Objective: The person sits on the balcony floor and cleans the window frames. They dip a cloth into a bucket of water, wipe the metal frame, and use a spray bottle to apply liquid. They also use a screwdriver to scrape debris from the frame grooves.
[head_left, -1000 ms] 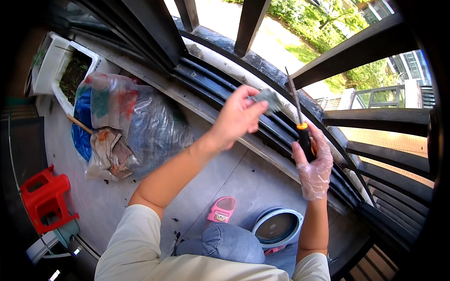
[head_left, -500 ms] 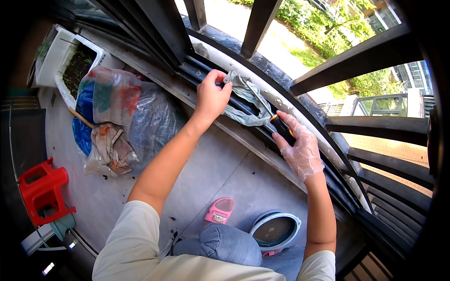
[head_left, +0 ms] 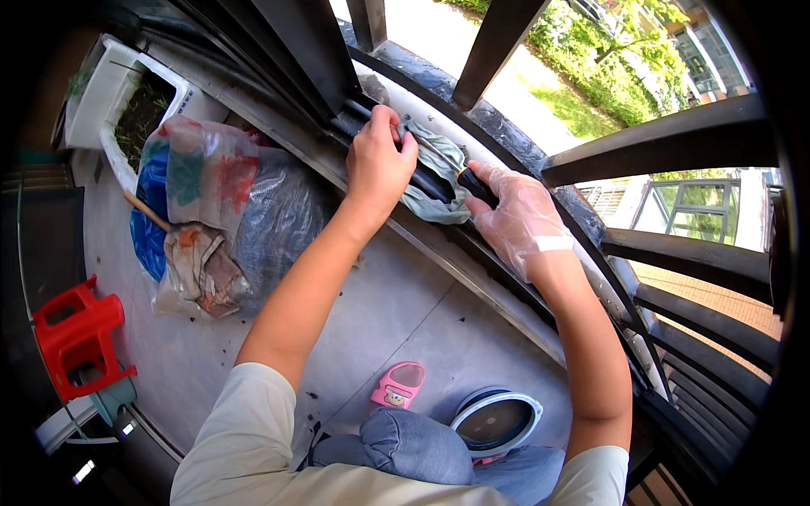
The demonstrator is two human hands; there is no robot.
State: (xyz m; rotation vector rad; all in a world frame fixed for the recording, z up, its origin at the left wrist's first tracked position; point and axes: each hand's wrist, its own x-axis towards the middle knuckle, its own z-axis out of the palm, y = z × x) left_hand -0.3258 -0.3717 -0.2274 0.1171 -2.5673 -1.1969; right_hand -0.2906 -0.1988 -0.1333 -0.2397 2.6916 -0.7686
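Observation:
My right hand, in a clear plastic glove, grips the dark handle of a screwdriver. Its thin metal shaft points up and left over a grey-green cloth spread along the dark window track. My bare left hand is closed, with thumb and fingertips pinching the cloth's far end near the screwdriver's tip. The exact tip contact is hidden by the fingers and folds.
Dark railing bars rise beyond the sill. At left stand a white planter, a stuffed plastic bag with a rag, and a red stool. A blue-rimmed bucket sits by my legs near a pink slipper.
My right hand has slid up and left along the track with the screwdriver, closer to my left hand. The left hand has shifted slightly left, and the cloth is more bunched.

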